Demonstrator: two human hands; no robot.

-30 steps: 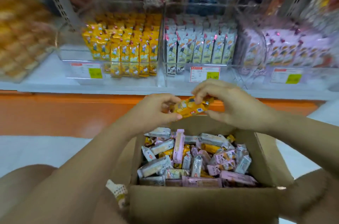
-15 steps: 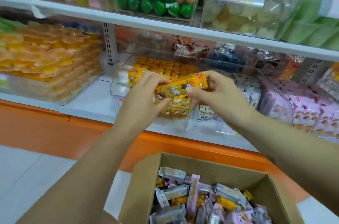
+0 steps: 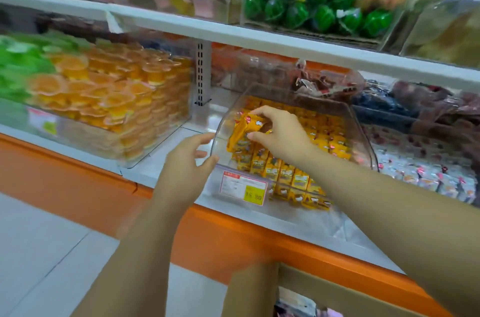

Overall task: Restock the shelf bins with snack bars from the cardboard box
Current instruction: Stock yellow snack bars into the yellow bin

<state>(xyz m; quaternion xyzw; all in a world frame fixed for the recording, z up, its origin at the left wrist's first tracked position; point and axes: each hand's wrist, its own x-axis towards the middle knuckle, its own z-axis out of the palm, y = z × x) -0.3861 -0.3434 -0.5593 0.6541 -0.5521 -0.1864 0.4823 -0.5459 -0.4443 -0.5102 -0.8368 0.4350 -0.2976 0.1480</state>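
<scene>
Snack bar [image 3: 240, 132] seems half hidden by right hand [image 3: 281, 133].

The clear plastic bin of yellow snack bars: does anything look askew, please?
Only the yellow-wrapped snack bar pinched by the right hand lies slanted above the clear plastic bin's upright rows, not yet placed; nothing else stands out.

We see one yellow snack bar [image 3: 242, 126] tilted above the upright yellow rows [image 3: 280, 173] in the clear bin [image 3: 362, 136]; the cardboard box [image 3: 350, 293] stands open below.
</scene>
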